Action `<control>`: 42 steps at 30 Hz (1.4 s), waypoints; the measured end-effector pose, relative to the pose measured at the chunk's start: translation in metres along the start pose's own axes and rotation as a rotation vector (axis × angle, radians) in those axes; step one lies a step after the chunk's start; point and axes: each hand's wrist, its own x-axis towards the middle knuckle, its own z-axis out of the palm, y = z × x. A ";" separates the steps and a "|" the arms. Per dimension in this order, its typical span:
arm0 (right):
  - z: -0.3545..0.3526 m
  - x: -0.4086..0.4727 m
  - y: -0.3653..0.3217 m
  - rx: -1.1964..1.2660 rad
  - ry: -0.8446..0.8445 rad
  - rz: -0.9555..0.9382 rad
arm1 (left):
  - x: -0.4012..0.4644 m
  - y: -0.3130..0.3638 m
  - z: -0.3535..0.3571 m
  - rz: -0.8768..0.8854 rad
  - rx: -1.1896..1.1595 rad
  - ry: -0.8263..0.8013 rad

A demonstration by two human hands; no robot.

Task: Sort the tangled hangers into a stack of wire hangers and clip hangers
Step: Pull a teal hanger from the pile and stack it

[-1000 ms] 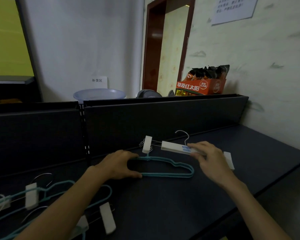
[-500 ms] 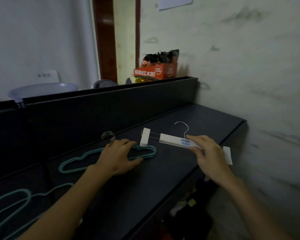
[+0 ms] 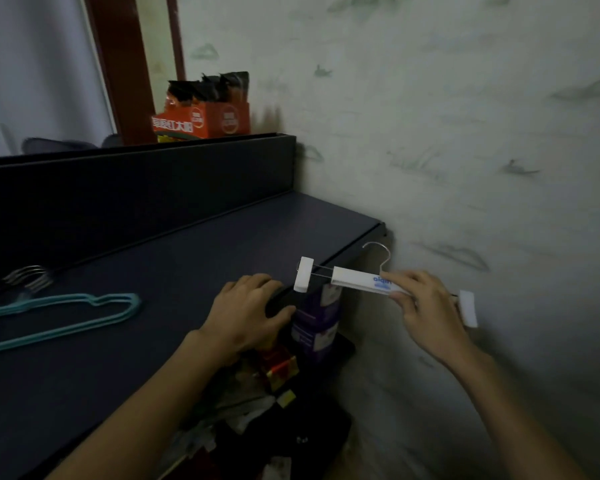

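My right hand (image 3: 425, 308) grips a white clip hanger (image 3: 357, 280) by its bar, holding it in the air just past the right front corner of the dark shelf (image 3: 194, 258). Its metal hook points up and a white clip hangs at each end. My left hand (image 3: 246, 311) rests on the shelf's front edge, fingers curled over it, holding nothing. A teal wire hanger (image 3: 66, 315) lies flat on the shelf at the far left, with its metal hooks (image 3: 32, 277) behind it.
A pale wall (image 3: 465, 150) closes the right side. A dark back panel (image 3: 136, 188) runs behind the shelf, with an orange carton of packets (image 3: 205, 116) on top. Below the shelf edge sit a purple box (image 3: 316, 320) and loose wrappers (image 3: 257, 393).
The view has swung right. My left hand let go of the teal wire hanger, which stays on the left, and moved to the shelf edge. My right hand carried the clip hanger rightward off the shelf.
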 end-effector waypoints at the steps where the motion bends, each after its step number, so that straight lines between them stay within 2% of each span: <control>1: -0.005 0.002 0.015 -0.001 -0.008 0.006 | 0.008 0.012 0.007 0.000 -0.003 0.011; 7: -0.026 0.026 0.082 -0.041 -0.048 -0.007 | 0.049 0.049 0.029 -0.038 -0.015 0.012; 13: 0.009 0.070 0.114 0.009 -0.062 -0.020 | 0.090 0.039 0.040 -0.103 -0.016 0.026; 20: 0.062 0.157 0.125 -0.047 -0.062 -0.121 | 0.160 -0.016 0.035 -0.211 0.038 0.062; 29: 0.154 0.286 0.113 0.039 -0.220 -0.249 | 0.217 -0.086 0.033 -0.357 0.065 0.081; 36: 0.227 0.360 0.091 0.074 -0.349 -0.352 | 0.226 -0.113 0.033 -0.495 0.063 0.148; 42: 0.259 0.393 0.103 0.165 -0.452 -0.427 | 0.242 -0.119 0.045 -0.592 0.092 0.155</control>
